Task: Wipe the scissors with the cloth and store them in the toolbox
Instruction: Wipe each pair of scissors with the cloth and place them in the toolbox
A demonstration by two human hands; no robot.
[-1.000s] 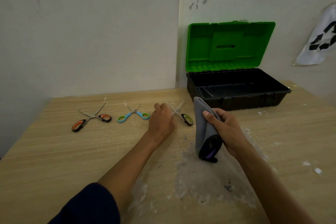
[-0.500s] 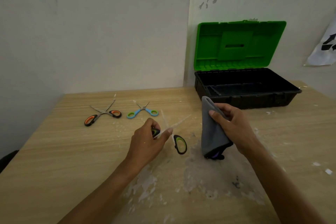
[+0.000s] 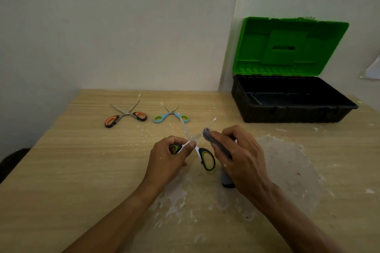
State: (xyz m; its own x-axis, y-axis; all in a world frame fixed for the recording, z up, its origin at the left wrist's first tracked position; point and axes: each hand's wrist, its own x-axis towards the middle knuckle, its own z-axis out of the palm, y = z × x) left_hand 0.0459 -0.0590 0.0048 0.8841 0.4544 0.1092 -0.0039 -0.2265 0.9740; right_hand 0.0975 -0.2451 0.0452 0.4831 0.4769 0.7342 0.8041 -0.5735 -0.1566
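On the far left of the pale wood-grain desk [image 3: 82, 160] lie two spread pairs of scissors: an orange-handled pair [image 3: 125, 116] and, just to its right, a smaller blue-handled pair [image 3: 170, 116]. At the far right stands the toolbox [image 3: 287, 114], a black plastic tub with its ribbed green lid [image 3: 290, 47] upright against the wall. The stretch of desk between the hands and the toolbox carries only white flecks and a chalky, scraped patch [image 3: 287, 170].

The green-handled scissors [image 3: 206, 158] are held up near the middle, between both hands. The left hand [image 3: 168, 158] curls its fingers [image 3: 176, 139] round one black-and-green loop; the other loop hangs free. The thin blades are spread in a V, blurred, and one crosses in front of the blue pair's right handle. The right hand [image 3: 240, 156] grips the soft grey cloth [image 3: 208, 134], bunched in its fingers [image 3: 224, 135] beside the blades; whether the cloth touches them cannot be told.
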